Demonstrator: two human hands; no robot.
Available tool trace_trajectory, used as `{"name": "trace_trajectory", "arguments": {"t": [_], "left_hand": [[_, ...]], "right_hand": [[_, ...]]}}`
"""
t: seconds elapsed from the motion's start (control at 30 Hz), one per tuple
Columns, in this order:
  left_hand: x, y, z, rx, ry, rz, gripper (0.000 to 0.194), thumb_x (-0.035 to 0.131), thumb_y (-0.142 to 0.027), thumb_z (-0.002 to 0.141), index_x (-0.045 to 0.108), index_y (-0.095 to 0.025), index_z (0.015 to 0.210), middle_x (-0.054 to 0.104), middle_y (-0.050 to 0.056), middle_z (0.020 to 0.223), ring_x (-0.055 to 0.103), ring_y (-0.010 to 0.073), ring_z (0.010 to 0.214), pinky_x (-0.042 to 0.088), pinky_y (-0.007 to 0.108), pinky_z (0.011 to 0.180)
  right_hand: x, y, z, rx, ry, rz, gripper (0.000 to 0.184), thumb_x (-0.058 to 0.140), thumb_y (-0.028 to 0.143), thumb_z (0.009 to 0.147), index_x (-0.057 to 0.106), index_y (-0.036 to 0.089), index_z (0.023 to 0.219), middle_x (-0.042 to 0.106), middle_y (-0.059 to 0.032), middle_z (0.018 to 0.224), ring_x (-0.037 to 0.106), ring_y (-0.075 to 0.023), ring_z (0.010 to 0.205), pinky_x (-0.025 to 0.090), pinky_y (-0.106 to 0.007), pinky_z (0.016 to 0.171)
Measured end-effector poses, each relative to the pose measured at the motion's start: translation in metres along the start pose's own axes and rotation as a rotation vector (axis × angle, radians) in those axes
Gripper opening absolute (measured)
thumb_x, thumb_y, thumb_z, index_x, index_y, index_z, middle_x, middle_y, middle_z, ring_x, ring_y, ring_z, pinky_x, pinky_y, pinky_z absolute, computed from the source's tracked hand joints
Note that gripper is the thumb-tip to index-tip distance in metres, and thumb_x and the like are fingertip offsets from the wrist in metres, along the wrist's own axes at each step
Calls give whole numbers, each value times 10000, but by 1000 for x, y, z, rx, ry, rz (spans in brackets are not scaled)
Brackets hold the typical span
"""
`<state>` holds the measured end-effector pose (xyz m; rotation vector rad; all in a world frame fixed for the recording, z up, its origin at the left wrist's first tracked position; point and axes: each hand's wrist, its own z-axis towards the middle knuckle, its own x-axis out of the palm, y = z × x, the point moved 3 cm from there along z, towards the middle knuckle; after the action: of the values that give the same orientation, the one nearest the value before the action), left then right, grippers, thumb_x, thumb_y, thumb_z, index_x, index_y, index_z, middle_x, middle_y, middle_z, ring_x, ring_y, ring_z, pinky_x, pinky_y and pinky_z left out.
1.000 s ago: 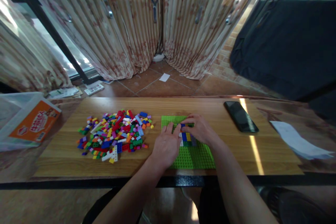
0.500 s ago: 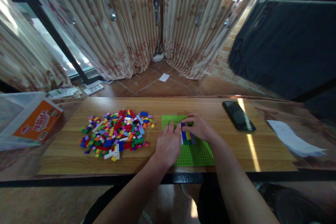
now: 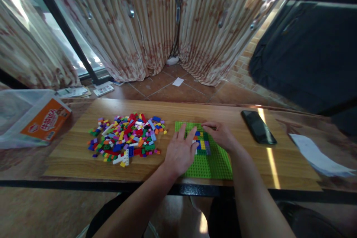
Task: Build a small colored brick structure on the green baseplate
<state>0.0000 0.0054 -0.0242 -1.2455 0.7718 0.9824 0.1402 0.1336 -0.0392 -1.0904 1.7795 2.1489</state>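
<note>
My left hand point(image 3: 180, 152) lies over the left side of a green studded baseplate point(image 3: 202, 169), its fingers spread and nothing seen in its grasp. Beside its thumb is a low block of toy bricks point(image 3: 203, 145) in blue, yellow, orange, purple and green, fixed on the plate. Part of that block's left side is hidden by the hand. My right hand point(image 3: 219, 134) hovers at the plate's upper right, with thumb and forefinger curved and slightly apart. Between those fingertips I make out no brick.
Left of the plate, a heap of loose toy bricks point(image 3: 126, 139) covers part of the wooden tabletop point(image 3: 83, 167). A black phone point(image 3: 259, 127) lies to the right, with white paper point(image 3: 320, 156) beyond it. At far left stands a clear plastic box point(image 3: 13, 115) with an orange label.
My right hand has drawn back from the bricks, up and to the right, uncovering a blue brick. My left hand's fingers have spread wider. The whole view has shifted slightly.
</note>
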Motion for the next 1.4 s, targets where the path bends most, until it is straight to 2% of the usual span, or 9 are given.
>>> {"name": "trace_trajectory", "arguments": {"t": [0.13,0.27,0.47,0.8,0.9,1.03,1.13,1.27,1.4], "left_hand": [[4,-8,-1,29,-44,58,489,473,-419,951,485,-249,1410,358,126,1552,458,330,1296,421,534,1039],[12,-12,-3,67,-31,87,480,411,-442,975,505,-214,1387,415,91,1533,354,313,1391,356,590,1095],[15,-18,-3,130,-15,190,511,377,-446,988,515,-140,1374,512,109,1455,367,301,1383,315,621,1124],[20,-33,1,175,-40,374,431,417,-235,947,590,-43,1292,563,199,1341,467,328,1261,334,635,1095],[23,-28,-3,187,-58,306,436,410,-243,950,571,-35,1297,552,188,1363,454,323,1275,341,641,1087],[26,-20,-11,163,-101,191,474,326,-331,1000,483,-99,1382,482,131,1469,364,276,1376,331,614,1112],[15,-13,-15,148,-118,95,473,340,-342,994,454,-133,1403,455,112,1497,364,258,1389,334,579,1122],[-19,12,-15,113,-145,-36,333,510,-229,883,620,-155,1189,601,105,1336,536,252,1218,409,478,1079],[-60,66,-13,-93,-429,-228,301,473,-68,842,683,-166,1035,695,76,1163,619,185,1082,475,343,1009]], "right_hand": [[1,-3,0,-31,-11,-32,258,563,331,803,775,194,859,777,-77,910,709,-243,887,540,-379,857],[2,-10,-1,-46,-27,-72,274,566,373,799,774,208,869,778,-68,911,708,-244,887,542,-382,846],[3,-16,1,-104,-41,-76,290,561,406,787,776,224,853,779,-67,888,716,-258,864,549,-406,824],[5,-19,6,-109,-122,-173,244,549,364,732,764,254,764,778,-58,835,722,-257,794,563,-398,763],[5,-10,5,-66,-183,-235,278,541,380,760,771,236,821,778,-73,842,722,-266,780,557,-409,737],[9,27,-3,-87,-364,-230,311,548,413,813,770,216,904,776,-94,894,715,-261,793,548,-399,747],[20,58,-8,-164,-407,-104,288,570,400,821,765,203,899,775,-93,917,719,-247,833,553,-381,793],[35,78,-10,-222,-394,8,287,580,396,828,759,189,914,773,-99,943,718,-254,879,551,-405,842],[52,86,-12,-198,-338,29,272,595,405,818,759,200,891,775,-87,915,714,-254,874,547,-410,850]]}}
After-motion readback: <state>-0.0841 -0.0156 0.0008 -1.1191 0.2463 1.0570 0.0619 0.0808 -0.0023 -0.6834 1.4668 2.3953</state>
